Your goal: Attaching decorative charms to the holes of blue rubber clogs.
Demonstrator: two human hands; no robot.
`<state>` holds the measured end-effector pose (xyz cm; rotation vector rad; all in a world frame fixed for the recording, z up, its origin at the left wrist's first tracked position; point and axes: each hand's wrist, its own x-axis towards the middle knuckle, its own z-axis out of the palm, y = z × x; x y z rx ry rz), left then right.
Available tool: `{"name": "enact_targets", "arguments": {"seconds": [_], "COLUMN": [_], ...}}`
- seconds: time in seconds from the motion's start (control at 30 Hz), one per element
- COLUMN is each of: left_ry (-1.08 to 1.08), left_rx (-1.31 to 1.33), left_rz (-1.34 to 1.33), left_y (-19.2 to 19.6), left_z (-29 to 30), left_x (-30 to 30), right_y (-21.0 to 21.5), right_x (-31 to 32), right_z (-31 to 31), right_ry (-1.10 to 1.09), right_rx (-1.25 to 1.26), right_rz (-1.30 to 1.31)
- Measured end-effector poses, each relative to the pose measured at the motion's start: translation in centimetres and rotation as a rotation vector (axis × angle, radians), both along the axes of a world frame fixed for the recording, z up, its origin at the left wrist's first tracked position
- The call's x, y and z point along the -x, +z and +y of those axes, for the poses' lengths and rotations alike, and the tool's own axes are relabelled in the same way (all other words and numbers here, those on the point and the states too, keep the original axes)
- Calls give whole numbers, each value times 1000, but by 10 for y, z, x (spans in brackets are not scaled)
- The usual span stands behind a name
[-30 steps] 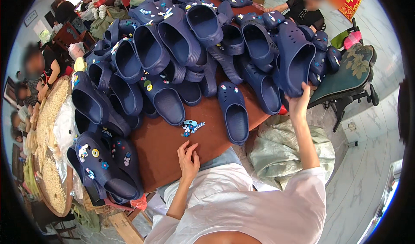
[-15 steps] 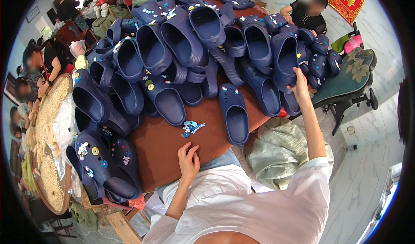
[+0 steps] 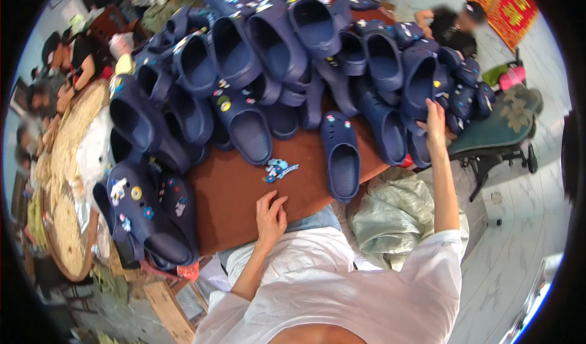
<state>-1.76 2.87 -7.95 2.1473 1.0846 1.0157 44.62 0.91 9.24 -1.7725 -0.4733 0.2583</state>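
At the right end of the pile, my right hand grips the heel of a navy clog, whose opening faces me. My left hand rests at the near table edge, fingers loosely bent and apart, holding nothing. Just beyond it lies a small cluster of blue and white shoe charms on the brown tabletop. Between my hands sits a single navy clog, toe pointing away, with small charms near its toe. Another navy clog with a yellow charm stands beyond the cluster.
Clogs with charms are stacked at the table's left. A round tray of pale pieces stands farther left, with people beside it. On the right are a pale green woven sack and a green chair. A person sits beyond.
The whole view has shifted, so the table and pile appear farther right. My right hand stays on the clog at the pile's right end. My left hand remains near the table edge.
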Motion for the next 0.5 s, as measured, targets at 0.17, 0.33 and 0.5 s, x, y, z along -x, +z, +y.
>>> {"name": "enact_targets", "arguments": {"seconds": [0.17, 0.33, 0.5], "left_ry": [9, 80, -39], "left_rx": [7, 9, 15], "left_rz": [-33, -65, -81], "left_y": [-1, -3, -6], "left_z": [4, 2, 1], "left_x": [-3, 0, 3], "right_y": [-21, -47, -46], "right_x": [-10, 38, 128], "right_z": [-22, -30, -23], "right_ry": [-82, 56, 227], "right_rx": [46, -242, -41], "right_rz": [-175, -367, -457]}}
